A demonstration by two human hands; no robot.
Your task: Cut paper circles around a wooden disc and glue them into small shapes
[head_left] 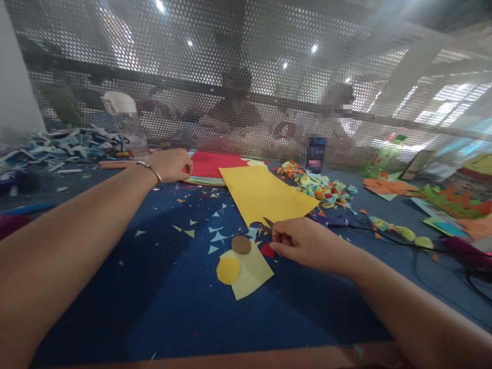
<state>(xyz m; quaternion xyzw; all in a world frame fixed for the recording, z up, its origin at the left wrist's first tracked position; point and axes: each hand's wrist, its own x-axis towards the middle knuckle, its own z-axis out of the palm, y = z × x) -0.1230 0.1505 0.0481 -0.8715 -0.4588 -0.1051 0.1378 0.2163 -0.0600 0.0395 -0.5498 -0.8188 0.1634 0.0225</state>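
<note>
My left hand [175, 165], with a bracelet at the wrist, has curled fingers at the left edge of a stack of coloured paper with a red sheet [215, 163] on top. Whether it grips a sheet is hidden. My right hand [298, 240] is closed around scissors [268, 222], of which only a dark pointed blade shows. The tip lies by the near edge of a yellow sheet [265, 192], which has a curved notch cut there. Closer in, a brown disc [241, 244] and a yellow paper circle [228, 270] rest on a pale yellow piece [251, 279].
Paper scraps [217, 237] are strewn over the blue table [172, 307]. Heaps of cuttings [319, 187] and blue-white strips [69, 148] lie right and left. A clear bottle [126, 123] and a dark bottle [315, 154] stand by the perforated screen. A black cable [388, 238] crosses the right.
</note>
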